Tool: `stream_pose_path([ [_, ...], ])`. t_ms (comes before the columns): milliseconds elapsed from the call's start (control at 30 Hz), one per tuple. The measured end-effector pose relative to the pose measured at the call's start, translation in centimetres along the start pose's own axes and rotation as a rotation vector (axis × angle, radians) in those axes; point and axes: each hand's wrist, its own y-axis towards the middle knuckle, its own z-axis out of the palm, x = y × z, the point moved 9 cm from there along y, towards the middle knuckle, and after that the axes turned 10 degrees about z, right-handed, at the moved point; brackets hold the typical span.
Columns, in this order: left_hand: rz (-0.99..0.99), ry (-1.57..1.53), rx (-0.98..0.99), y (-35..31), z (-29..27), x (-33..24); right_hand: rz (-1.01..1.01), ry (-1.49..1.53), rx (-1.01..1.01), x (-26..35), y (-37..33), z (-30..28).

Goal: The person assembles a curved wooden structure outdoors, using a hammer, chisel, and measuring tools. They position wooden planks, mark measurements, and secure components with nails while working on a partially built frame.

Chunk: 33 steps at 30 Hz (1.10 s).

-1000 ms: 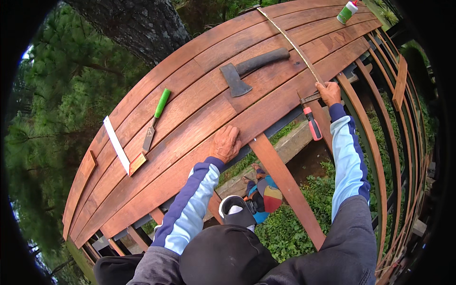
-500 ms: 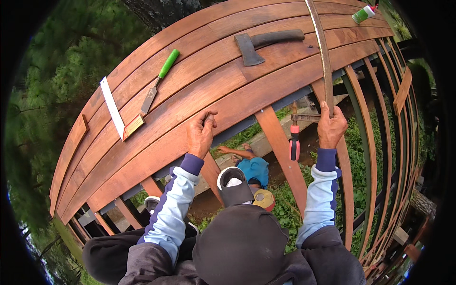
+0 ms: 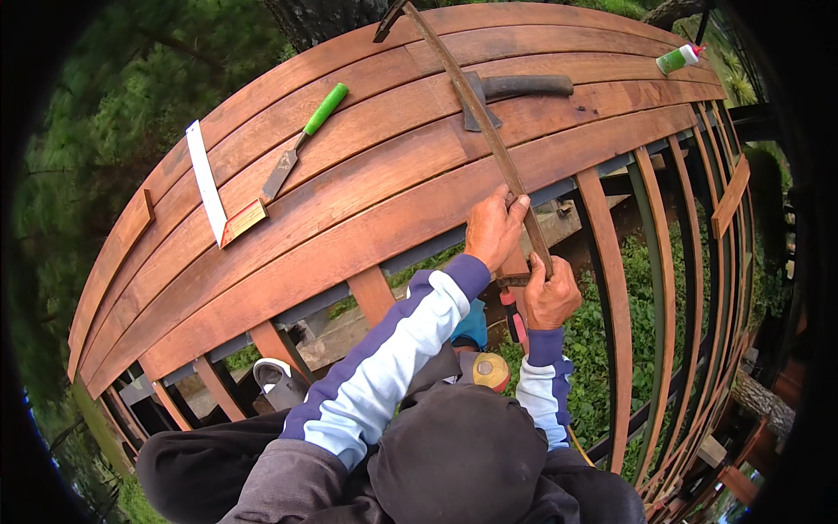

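Note:
A long bar clamp [image 3: 476,96] slants over the boards, its far jaw beyond the back edge of the deck. Near its close end my right hand [image 3: 552,295] is closed round the bar, beside the sliding arm and the pink-and-black screw handle [image 3: 512,316]. My left hand [image 3: 496,229] grips the bar a little farther up, thumb against it. Under the clamp bar lies an axe [image 3: 524,86], its head partly covered. Left of it, a chisel [image 3: 305,140] with a green handle and a square [image 3: 208,183] with a white blade rest on the reddish planks [image 3: 349,205].
A glue bottle [image 3: 679,59] lies at the far right. Loose wood strips rest at the left [image 3: 127,262] and right [image 3: 731,196]. Open gaps between joists [image 3: 611,306] show plants below. Beneath me, a person in a teal shirt [image 3: 472,327] is mostly hidden near a round yellow-and-red object [image 3: 485,370].
The clamp has swung leftward, now crossing the axe head. My right hand has come left and nearer with it. My left hand has moved right from over the planks onto the bar.

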Motion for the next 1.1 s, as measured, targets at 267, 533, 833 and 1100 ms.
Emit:
stream_pose_path([
  [267, 0.071, -0.191, -0.142, 2.6, 0.7, -0.1, -0.062, -0.056, -0.045, 0.4, 2.2, 0.7],
  [533, 0.068, -0.299, -0.138, 5.2, -0.6, 0.8, -0.063, -0.062, -0.07, 2.4, 3.3, 2.8],
  [833, 0.107, -0.3, -0.221, 7.7, -2.8, 2.0, -0.076, -0.093, -0.125, 5.1, 4.6, 4.2],
  [1100, 0.037, -0.299, -0.158, 6.5, -3.7, 2.7, -0.097, -0.1, -0.083, 5.2, 3.2, 4.8],
])
